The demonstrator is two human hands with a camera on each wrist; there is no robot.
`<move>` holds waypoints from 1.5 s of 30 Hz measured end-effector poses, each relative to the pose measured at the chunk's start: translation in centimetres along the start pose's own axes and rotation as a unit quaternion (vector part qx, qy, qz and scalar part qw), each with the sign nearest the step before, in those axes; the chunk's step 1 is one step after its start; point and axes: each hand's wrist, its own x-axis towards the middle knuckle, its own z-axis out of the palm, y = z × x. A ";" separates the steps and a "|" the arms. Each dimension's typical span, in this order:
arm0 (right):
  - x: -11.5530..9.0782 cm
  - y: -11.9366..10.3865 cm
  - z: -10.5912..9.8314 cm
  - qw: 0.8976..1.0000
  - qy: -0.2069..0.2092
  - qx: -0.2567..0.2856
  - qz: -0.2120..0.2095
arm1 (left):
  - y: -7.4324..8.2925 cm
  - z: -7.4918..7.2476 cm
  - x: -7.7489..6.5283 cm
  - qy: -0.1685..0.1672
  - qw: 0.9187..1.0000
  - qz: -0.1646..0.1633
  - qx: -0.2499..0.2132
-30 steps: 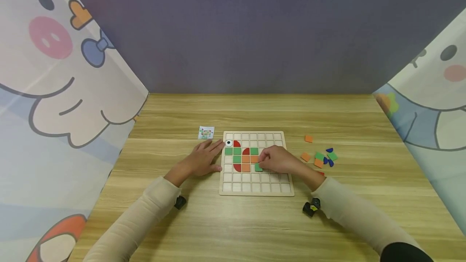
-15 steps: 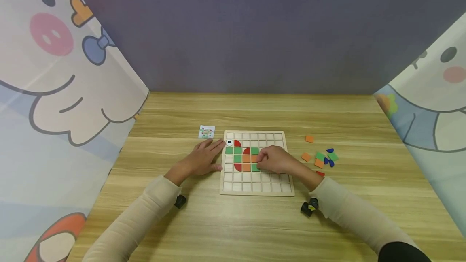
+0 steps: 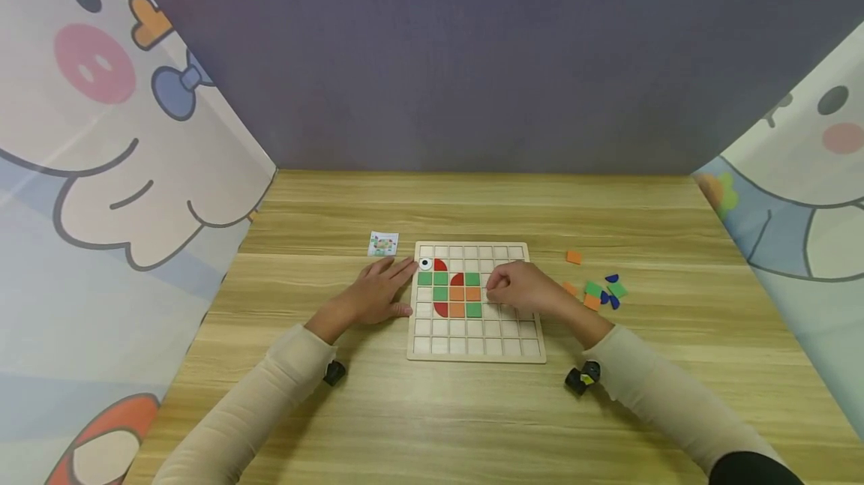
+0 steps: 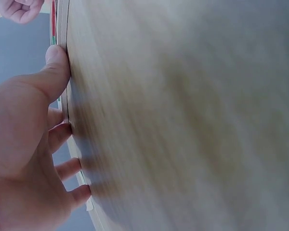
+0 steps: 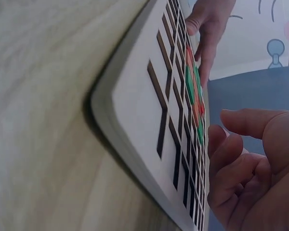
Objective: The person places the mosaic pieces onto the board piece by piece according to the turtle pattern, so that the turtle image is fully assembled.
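Observation:
A pale wooden grid board (image 3: 475,357) lies flat, with orange squares (image 3: 457,309), green squares (image 3: 440,294), red quarter-circles (image 3: 441,265) and a white eye disc (image 3: 425,264) set in its cells. Along the board's left edge rests my left hand (image 3: 379,294), fingers spread, the fingertips and thumb touching the rim. Over the right half of the board hovers my right hand (image 3: 523,288), just right of the orange and green squares. Its fingers (image 5: 226,149) are loosely curled, the thumb stands apart from them, and nothing shows between them in the right wrist view.
Loose pieces lie right of the board: an orange square (image 3: 573,257), green squares (image 3: 617,289) and blue half-round pieces (image 3: 611,277). A small printed card (image 3: 383,243) lies beyond my left hand. A dark grey panel (image 3: 472,58) stands behind the wooden table (image 3: 432,425).
My right hand has slid a green square left into the cell beside the lower orange one, let it go, and moved up and right. My left hand stays put.

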 end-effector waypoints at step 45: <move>-1.8 8.4 -9.1 0.983 0.083 -0.145 0.074 | 0.4 -0.4 -0.2 0.000 1.000 -0.001 0.001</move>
